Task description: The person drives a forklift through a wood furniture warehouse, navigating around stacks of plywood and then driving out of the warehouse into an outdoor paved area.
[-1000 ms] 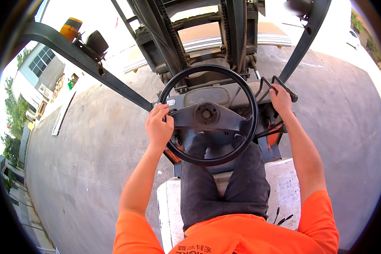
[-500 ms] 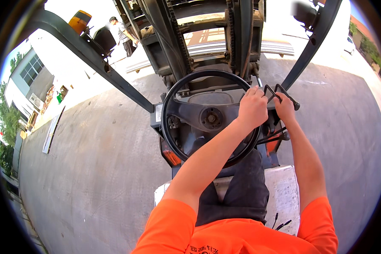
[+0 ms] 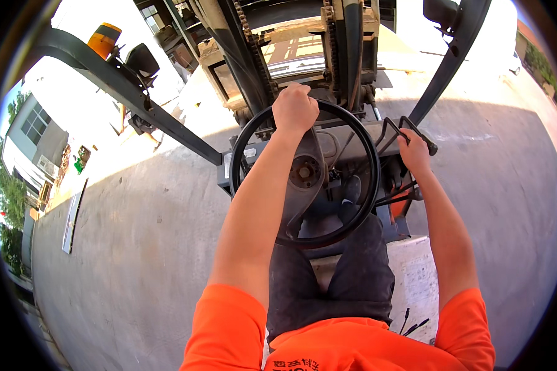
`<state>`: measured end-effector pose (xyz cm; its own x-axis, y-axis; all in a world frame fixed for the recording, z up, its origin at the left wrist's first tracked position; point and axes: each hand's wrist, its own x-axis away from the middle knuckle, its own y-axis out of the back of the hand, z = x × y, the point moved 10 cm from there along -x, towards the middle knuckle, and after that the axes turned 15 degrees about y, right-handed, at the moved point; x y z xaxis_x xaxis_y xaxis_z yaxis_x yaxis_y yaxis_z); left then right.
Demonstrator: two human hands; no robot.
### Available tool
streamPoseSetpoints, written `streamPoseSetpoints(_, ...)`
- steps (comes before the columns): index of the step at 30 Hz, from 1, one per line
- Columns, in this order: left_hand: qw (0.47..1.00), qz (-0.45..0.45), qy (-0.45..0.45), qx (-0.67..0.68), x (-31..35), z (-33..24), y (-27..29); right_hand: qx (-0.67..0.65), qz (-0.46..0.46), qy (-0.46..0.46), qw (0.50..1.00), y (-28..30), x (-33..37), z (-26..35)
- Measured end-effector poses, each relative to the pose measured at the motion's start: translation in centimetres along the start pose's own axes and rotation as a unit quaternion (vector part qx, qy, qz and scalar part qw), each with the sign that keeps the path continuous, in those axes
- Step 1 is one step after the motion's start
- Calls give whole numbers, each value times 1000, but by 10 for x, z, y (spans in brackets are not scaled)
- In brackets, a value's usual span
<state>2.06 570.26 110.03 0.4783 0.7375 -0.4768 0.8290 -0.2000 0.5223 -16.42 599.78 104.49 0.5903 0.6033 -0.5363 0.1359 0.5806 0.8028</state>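
Note:
I sit at the controls of a forklift, its black steering wheel (image 3: 377, 170) in front of me. My left hand (image 3: 296, 109) is closed around the top of the rim, the forearm stretched across the wheel's left half. To the right of the wheel, my right hand (image 3: 414, 150) is closed on one of the black control levers (image 3: 424, 137); its fingers are partly hidden behind the bent bars. The hub (image 3: 306, 171) shows bare at the wheel's centre. Below the wheel one shoe (image 3: 352, 189) is visible in the footwell.
Ahead rises the mast (image 3: 244, 62) with its chains, partly blocking the sunlit yard and building. A slanting post stands on each side, the left (image 3: 179, 130) bearing an orange lamp (image 3: 104, 39) and mirror (image 3: 142, 60). Beyond it a partly hidden person (image 3: 143, 125) is on foot. A long panel (image 3: 73, 219) lies at left.
My left hand has moved left and up with the wheel, which has turned counterclockwise. My right hand stays on the lever. The view ahead has shifted, and the person now appears lower and farther left.

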Motion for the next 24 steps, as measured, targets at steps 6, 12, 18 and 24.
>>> streamPoseSetpoints(6, 996, 8, -80, 30, 9, -23, -8, 5, 5, -21, 1000, -1, 3, 11)
streamPoseSetpoints(12, 982, 84, -153, 68, 74, -62, -45, 2, 12, -29, 1000, -13, 25, 19)
streamPoseSetpoints(18, 968, 130, -194, 96, 126, -114, -52, -13, -11, -3, 1000, -1, -19, 4)
streamPoseSetpoints(24, 950, 189, -224, 107, 187, -92, -26, -8, -20, 2, 1000, 3, -25, 19)
